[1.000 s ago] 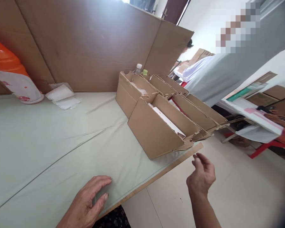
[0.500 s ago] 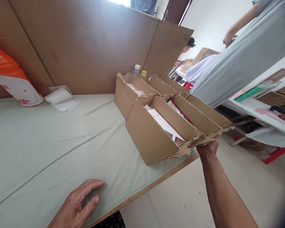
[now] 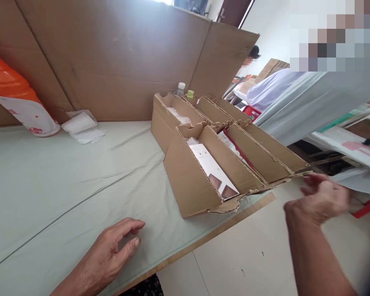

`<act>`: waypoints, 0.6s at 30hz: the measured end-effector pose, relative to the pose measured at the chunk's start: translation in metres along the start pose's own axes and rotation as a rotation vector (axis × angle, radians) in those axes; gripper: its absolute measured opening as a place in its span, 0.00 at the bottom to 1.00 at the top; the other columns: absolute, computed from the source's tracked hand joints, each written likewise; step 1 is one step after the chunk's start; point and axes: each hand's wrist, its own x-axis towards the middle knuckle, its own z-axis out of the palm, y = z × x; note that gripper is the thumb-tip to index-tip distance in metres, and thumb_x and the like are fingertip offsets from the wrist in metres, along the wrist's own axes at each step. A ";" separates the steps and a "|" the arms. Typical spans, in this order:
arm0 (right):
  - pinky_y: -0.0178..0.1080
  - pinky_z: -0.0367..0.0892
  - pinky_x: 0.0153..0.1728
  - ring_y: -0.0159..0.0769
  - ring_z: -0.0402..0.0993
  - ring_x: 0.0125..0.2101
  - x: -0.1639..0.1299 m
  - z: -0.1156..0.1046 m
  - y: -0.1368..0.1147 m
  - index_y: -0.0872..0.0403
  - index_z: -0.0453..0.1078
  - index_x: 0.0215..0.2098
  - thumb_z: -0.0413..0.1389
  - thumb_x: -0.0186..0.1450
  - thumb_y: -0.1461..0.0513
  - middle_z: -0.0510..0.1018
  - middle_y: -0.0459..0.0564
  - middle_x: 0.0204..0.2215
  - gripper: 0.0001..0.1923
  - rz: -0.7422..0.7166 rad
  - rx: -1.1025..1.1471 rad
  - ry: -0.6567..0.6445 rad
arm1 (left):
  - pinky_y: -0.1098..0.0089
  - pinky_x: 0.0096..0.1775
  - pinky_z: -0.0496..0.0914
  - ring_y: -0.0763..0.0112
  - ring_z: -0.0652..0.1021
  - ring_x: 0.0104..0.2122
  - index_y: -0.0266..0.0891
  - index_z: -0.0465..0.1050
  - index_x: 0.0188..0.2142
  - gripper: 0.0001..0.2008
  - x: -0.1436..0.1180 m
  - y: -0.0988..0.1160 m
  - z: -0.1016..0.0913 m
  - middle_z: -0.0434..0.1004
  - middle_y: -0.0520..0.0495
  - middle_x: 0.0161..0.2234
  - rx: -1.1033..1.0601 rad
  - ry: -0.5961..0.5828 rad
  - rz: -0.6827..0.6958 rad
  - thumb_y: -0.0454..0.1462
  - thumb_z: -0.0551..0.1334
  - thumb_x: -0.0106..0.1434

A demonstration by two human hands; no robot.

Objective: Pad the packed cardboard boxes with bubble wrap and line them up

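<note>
My left hand (image 3: 120,244) rests low over the pale green table cover (image 3: 64,181), thumb and forefinger apart, with nothing in it. My right hand (image 3: 322,199) is beyond the table's front edge, close to the outer right corner of the cut-down cardboard boxes; motion blurs its half-curled fingers, and whether they touch the cardboard is unclear. The nearest cardboard box (image 3: 194,179) has ragged torn rims and a slot with a white printed carton (image 3: 214,170). In the slot beside it lies a red-and-white packet (image 3: 234,146).
A tall cardboard panel (image 3: 117,65) stands along the back. Before it are an orange-and-white container (image 3: 21,94) and clear plastic packets (image 3: 83,126) at left. Two capped bottles (image 3: 181,87) rise behind the boxes. A person in light grey clothing (image 3: 311,98) stands at right.
My right hand has come out from under the boxes' front edge and moved right. The nearest box's front corner has shifted slightly left and down. My left hand has moved a little up and right.
</note>
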 end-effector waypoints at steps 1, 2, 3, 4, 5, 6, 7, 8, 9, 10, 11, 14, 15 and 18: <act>0.54 0.73 0.35 0.57 0.82 0.47 0.000 -0.013 -0.014 0.49 0.75 0.56 0.36 0.68 0.54 0.80 0.70 0.50 0.31 -0.022 0.158 0.121 | 0.71 0.41 0.78 0.63 0.82 0.45 0.44 0.79 0.51 0.18 0.005 0.005 0.000 0.82 0.43 0.49 -0.004 -0.011 -0.004 0.45 0.57 0.68; 0.53 0.73 0.37 0.53 0.83 0.44 -0.001 -0.026 -0.032 0.44 0.77 0.52 0.45 0.66 0.54 0.83 0.63 0.48 0.23 -0.087 0.324 0.197 | 0.71 0.41 0.78 0.62 0.82 0.46 0.44 0.79 0.50 0.18 0.010 0.009 0.001 0.82 0.43 0.49 -0.011 -0.023 -0.009 0.44 0.57 0.68; 0.51 0.73 0.39 0.49 0.83 0.41 -0.002 -0.038 -0.052 0.41 0.79 0.48 0.52 0.63 0.55 0.85 0.57 0.44 0.18 -0.189 0.466 0.208 | 0.71 0.41 0.77 0.62 0.81 0.47 0.43 0.79 0.50 0.18 0.016 0.012 0.003 0.82 0.42 0.49 -0.021 -0.034 -0.014 0.43 0.56 0.67; 0.50 0.74 0.40 0.46 0.83 0.39 -0.004 -0.048 -0.074 0.40 0.79 0.45 0.56 0.63 0.55 0.85 0.53 0.41 0.14 -0.307 0.529 0.105 | 0.70 0.39 0.77 0.61 0.81 0.47 0.43 0.79 0.50 0.18 0.022 0.014 0.006 0.82 0.42 0.50 -0.035 -0.047 -0.019 0.43 0.56 0.67; 0.48 0.74 0.42 0.45 0.82 0.39 -0.006 -0.055 -0.097 0.41 0.80 0.43 0.57 0.64 0.55 0.85 0.52 0.39 0.12 -0.427 0.501 -0.062 | 0.70 0.38 0.76 0.61 0.81 0.47 0.42 0.78 0.51 0.18 0.028 0.014 0.010 0.82 0.43 0.50 -0.052 -0.062 -0.020 0.42 0.56 0.67; 0.47 0.74 0.44 0.44 0.82 0.39 -0.008 -0.058 -0.121 0.44 0.81 0.42 0.57 0.65 0.55 0.85 0.52 0.38 0.11 -0.563 0.417 -0.240 | 0.70 0.38 0.76 0.62 0.81 0.46 0.42 0.78 0.51 0.17 0.033 0.013 0.015 0.82 0.43 0.49 -0.067 -0.075 -0.012 0.41 0.56 0.66; 0.47 0.73 0.46 0.43 0.81 0.41 -0.010 -0.057 -0.144 0.46 0.81 0.41 0.56 0.66 0.56 0.85 0.52 0.39 0.12 -0.682 0.337 -0.407 | 0.69 0.39 0.76 0.62 0.81 0.45 0.41 0.78 0.50 0.17 0.038 0.010 0.021 0.82 0.43 0.48 -0.078 -0.082 0.008 0.40 0.57 0.66; 0.46 0.72 0.47 0.44 0.80 0.43 -0.011 -0.053 -0.166 0.48 0.81 0.42 0.54 0.67 0.57 0.84 0.53 0.41 0.13 -0.788 0.230 -0.552 | 0.68 0.41 0.75 0.63 0.81 0.44 0.41 0.78 0.49 0.16 0.041 0.006 0.026 0.82 0.44 0.46 -0.088 -0.078 0.037 0.39 0.57 0.65; 0.46 0.71 0.48 0.45 0.79 0.45 -0.012 -0.046 -0.186 0.50 0.81 0.42 0.53 0.68 0.58 0.84 0.54 0.43 0.14 -0.879 0.105 -0.671 | 0.67 0.43 0.75 0.63 0.81 0.43 0.40 0.78 0.48 0.16 0.044 0.002 0.030 0.83 0.44 0.45 -0.097 -0.063 0.074 0.38 0.56 0.65; 0.45 0.70 0.47 0.46 0.78 0.46 -0.013 -0.036 -0.204 0.51 0.81 0.44 0.52 0.68 0.59 0.83 0.55 0.44 0.15 -0.942 -0.031 -0.766 | 0.66 0.45 0.74 0.64 0.81 0.42 0.39 0.78 0.46 0.15 0.045 -0.002 0.034 0.83 0.44 0.44 -0.107 -0.040 0.111 0.37 0.56 0.65; 0.45 0.70 0.45 0.48 0.78 0.46 -0.015 -0.026 -0.219 0.50 0.81 0.45 0.52 0.68 0.58 0.83 0.55 0.45 0.16 -0.978 -0.181 -0.837 | 0.66 0.46 0.74 0.64 0.81 0.42 0.38 0.78 0.45 0.15 0.046 -0.007 0.037 0.83 0.44 0.43 -0.119 -0.014 0.145 0.36 0.55 0.65; 0.44 0.69 0.40 0.51 0.79 0.44 -0.023 0.003 -0.250 0.50 0.80 0.47 0.53 0.68 0.55 0.83 0.57 0.43 0.17 -0.998 -0.547 -0.950 | 0.67 0.45 0.73 0.65 0.80 0.41 0.38 0.78 0.45 0.14 0.045 -0.014 0.040 0.82 0.44 0.42 -0.140 0.037 0.213 0.34 0.55 0.65; 0.44 0.68 0.40 0.52 0.79 0.44 -0.026 0.010 -0.255 0.51 0.80 0.47 0.53 0.68 0.55 0.84 0.57 0.42 0.17 -0.998 -0.616 -0.961 | 0.67 0.44 0.73 0.66 0.80 0.40 0.38 0.77 0.44 0.14 0.044 -0.015 0.040 0.82 0.44 0.41 -0.134 0.044 0.226 0.33 0.55 0.64; 0.42 0.67 0.40 0.50 0.79 0.45 -0.033 0.026 -0.258 0.51 0.80 0.47 0.53 0.67 0.59 0.84 0.58 0.43 0.16 -1.031 -0.690 -0.970 | 0.67 0.43 0.73 0.65 0.80 0.39 0.38 0.77 0.43 0.14 0.044 -0.014 0.039 0.83 0.44 0.40 -0.114 0.051 0.253 0.32 0.55 0.63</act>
